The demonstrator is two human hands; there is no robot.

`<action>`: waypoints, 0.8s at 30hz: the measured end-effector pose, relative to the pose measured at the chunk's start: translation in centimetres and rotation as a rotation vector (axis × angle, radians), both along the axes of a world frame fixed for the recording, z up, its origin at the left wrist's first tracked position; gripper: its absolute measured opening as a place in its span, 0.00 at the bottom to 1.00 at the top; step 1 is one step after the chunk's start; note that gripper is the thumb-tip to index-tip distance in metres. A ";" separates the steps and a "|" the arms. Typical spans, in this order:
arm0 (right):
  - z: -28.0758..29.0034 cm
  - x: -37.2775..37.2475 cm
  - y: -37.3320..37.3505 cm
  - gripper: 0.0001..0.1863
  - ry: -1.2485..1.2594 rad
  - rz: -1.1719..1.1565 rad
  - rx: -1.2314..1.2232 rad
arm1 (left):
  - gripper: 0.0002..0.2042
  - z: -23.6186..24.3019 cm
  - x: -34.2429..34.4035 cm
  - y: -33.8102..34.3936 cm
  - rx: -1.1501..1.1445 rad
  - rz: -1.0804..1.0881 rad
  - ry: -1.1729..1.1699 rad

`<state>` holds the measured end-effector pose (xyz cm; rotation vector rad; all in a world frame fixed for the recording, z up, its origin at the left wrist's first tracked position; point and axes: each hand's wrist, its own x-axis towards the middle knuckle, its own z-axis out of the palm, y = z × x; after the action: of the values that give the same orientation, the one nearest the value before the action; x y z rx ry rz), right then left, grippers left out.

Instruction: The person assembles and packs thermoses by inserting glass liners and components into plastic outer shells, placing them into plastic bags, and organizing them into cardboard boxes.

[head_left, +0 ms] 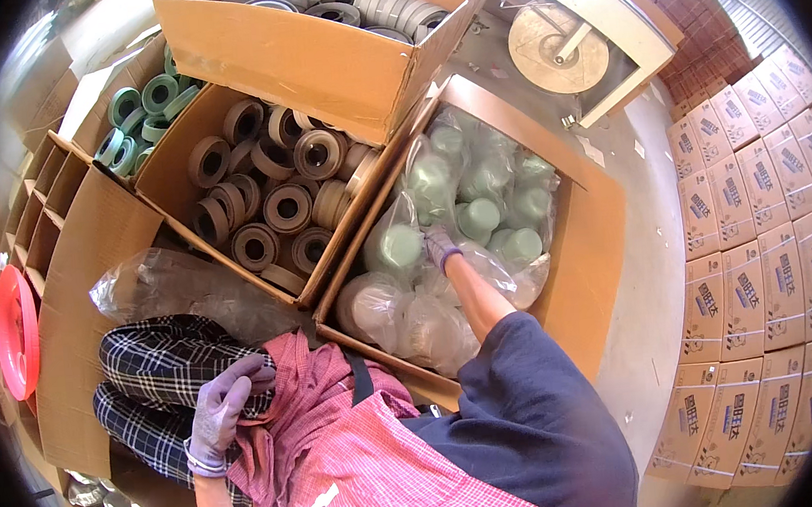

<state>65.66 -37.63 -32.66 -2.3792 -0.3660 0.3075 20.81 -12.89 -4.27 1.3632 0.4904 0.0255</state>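
I see bright daylight from far right, glare on plastic bags (443, 241), soft shadows near left, heavy fisheye bending, black vignette at rim, slight blur throughout

A pale concrete floor (650, 263) carries several open cardboard boxes set close together. One box (586, 239) holds pale green tape rolls in clear plastic bags. Just beside it, a box (167, 182) holds brown tape rolls. Behind these, a tilted box (315, 65) holds grey rolls, and another (94, 102) green rolls. At the right, stacked printed cartons (760, 264) form a wall on the floor.
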 end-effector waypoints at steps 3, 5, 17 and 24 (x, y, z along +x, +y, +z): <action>6.9 0.6 -1.1 0.18 0.234 0.397 -0.145 | 0.25 0.7 -1.0 0.0 -0.020 0.013 0.050; 16.6 -0.8 -0.3 0.18 0.365 0.155 0.043 | 0.26 0.4 -1.8 0.1 -0.035 0.054 0.069; 21.9 2.8 -6.0 0.51 -0.252 -0.017 -0.523 | 0.21 0.8 -0.3 0.5 -0.029 -0.009 0.024; 41.3 -8.4 1.7 0.31 0.057 0.263 0.437 | 0.24 3.4 7.3 -1.0 0.353 0.084 -0.313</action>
<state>57.30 -35.92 8.66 -1.8922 -0.6510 0.3721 28.13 -13.85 -0.92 1.6463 0.2851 0.4047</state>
